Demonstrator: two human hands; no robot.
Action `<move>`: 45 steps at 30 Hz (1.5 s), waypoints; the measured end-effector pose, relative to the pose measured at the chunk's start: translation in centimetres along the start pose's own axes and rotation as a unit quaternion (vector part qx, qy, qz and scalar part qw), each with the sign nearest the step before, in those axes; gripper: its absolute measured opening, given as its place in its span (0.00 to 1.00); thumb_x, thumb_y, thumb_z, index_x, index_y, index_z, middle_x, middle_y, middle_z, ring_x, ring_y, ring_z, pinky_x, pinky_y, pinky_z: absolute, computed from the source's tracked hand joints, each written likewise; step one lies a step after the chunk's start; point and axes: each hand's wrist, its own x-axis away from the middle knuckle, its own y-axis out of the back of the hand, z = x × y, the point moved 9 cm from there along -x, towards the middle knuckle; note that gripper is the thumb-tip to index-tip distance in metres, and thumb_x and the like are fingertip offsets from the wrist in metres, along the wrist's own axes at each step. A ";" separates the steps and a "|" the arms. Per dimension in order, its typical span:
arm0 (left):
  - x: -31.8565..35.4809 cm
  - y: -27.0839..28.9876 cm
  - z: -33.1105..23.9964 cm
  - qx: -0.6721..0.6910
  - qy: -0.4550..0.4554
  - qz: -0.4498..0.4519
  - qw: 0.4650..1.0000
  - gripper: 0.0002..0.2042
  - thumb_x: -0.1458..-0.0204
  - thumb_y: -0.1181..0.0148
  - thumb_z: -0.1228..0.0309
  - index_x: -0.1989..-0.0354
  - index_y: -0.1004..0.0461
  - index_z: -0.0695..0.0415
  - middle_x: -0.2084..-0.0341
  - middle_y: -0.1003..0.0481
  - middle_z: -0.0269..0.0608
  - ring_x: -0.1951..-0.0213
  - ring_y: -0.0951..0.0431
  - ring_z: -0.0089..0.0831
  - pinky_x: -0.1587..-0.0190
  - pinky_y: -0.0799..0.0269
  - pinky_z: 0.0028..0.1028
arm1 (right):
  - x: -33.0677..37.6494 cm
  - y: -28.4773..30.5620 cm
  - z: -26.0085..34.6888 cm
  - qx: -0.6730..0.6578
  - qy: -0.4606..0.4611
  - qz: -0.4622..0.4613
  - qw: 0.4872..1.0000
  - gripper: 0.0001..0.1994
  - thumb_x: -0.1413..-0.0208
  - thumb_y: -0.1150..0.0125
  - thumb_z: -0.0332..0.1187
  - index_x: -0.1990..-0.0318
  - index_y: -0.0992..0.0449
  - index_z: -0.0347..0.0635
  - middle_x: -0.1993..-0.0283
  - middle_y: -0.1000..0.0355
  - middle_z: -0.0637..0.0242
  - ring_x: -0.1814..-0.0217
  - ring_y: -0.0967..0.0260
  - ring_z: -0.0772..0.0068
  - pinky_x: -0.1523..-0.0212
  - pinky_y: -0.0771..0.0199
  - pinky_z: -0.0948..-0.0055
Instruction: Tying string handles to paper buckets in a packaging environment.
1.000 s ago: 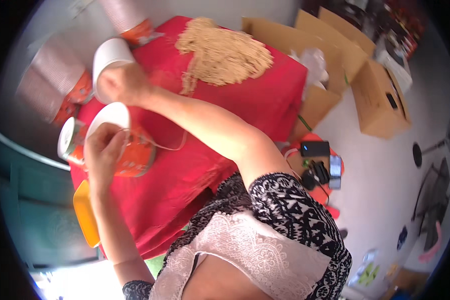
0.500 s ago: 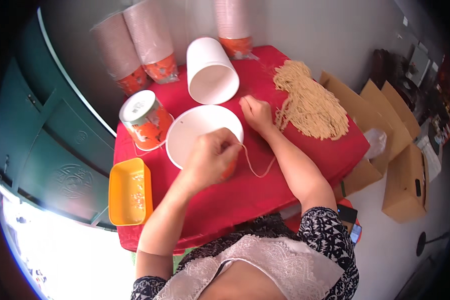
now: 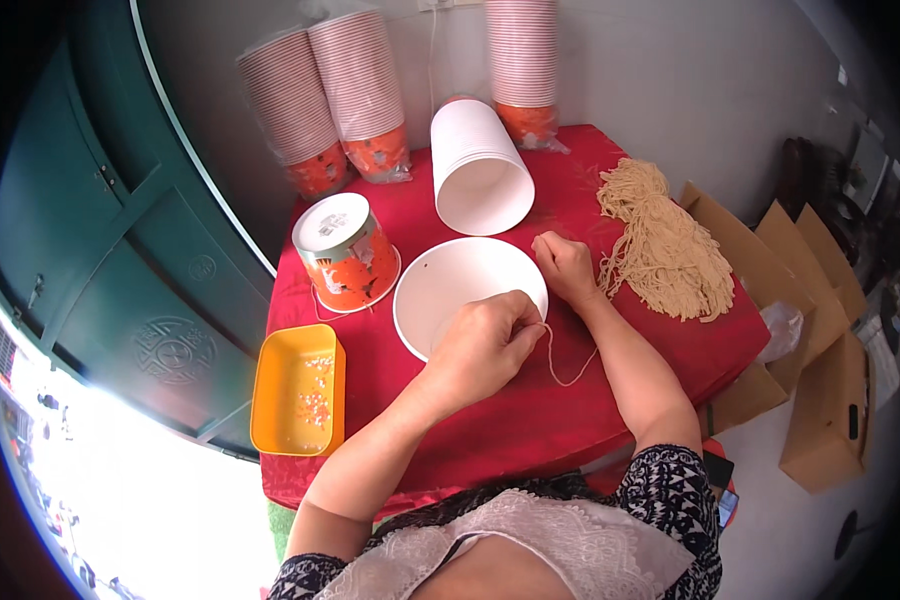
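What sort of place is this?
Likely a home-style workroom: a red cloth-covered table, plastic-wrapped stacks of round orange-and-white buckets, and a heap of thin tan cords.

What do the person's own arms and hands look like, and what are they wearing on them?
The left hand and right hand are bare: no gloves, and no watch or bracelet shows. The forearms are uncovered too. Above them are short, loose sleeves in a black-and-white pattern.

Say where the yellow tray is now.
In the head view, the yellow tray sits at the left edge of the red-covered table, nearer the person than the upturned orange bucket, left of the left hand.
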 end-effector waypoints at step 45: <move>0.4 4.2 2.3 -0.085 0.038 -0.070 0.993 0.07 0.49 0.39 0.74 0.70 0.24 0.67 0.77 0.22 0.52 0.73 0.20 0.43 0.67 0.27 0.37 | 0.0 0.0 4.4 0.009 0.098 -0.009 0.995 0.13 0.43 0.43 0.30 0.78 0.34 0.40 0.82 0.32 0.56 0.81 0.30 0.52 0.80 0.32 0.58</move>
